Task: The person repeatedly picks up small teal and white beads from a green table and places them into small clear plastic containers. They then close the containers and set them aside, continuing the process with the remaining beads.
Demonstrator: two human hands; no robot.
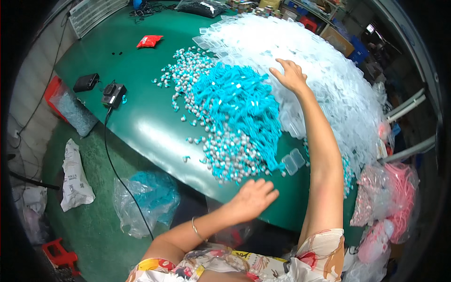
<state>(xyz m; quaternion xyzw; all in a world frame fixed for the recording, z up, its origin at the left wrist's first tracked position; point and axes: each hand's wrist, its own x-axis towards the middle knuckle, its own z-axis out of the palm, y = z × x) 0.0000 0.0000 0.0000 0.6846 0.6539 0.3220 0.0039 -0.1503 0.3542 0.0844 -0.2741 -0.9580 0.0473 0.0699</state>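
Note:
My right hand is stretched out over a large heap of clear plastic cases, its thumb and index finger apart, and nothing shows in it. At the table's near edge is my left hand, back up, with loosely bent fingers slightly apart and no object visible in them. Just beyond it lie many small silver-and-blue bell-like pieces. A tangled pile of turquoise cords lies between these pieces and the case heap. One clear case lies spread open between my forearms, beside the cord ends.
On the green table are a red packet, a black box and a black device with a cable hanging down. Bags of pink cords stand at the right. A clear bag with turquoise contents sits on the floor.

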